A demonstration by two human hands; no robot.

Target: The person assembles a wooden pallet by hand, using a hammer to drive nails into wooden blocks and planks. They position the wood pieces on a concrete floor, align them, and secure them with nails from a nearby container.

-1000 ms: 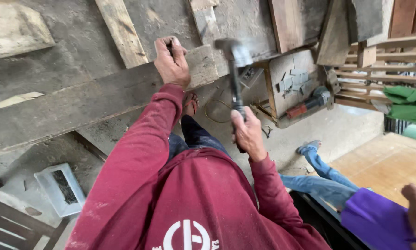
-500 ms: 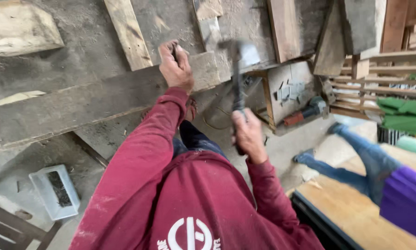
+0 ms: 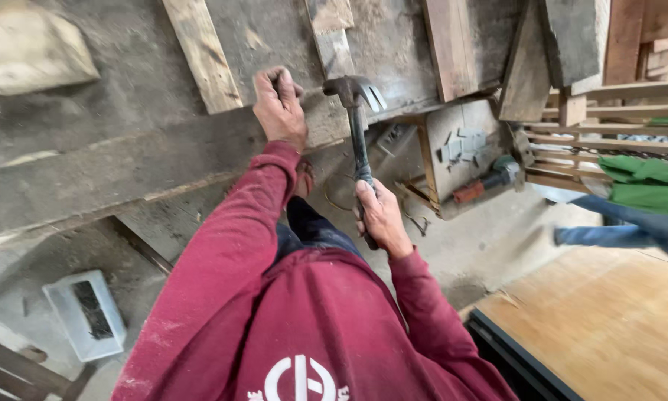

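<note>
My right hand (image 3: 379, 215) grips hammer (image 3: 357, 126); my left hand (image 3: 278, 108) pinches on plank (image 3: 126, 171), beside hammer head.

Dark red sweatshirt (image 3: 304, 327) with white emblem, blue jeans (image 3: 311, 226).

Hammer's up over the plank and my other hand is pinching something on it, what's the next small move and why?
Probably a short, light tap down beside the left hand. The right hand holds the claw hammer raised just right of those fingertips, which pinch something too small to identify against the grey plank. A gentle blow spares the fingers.
</note>
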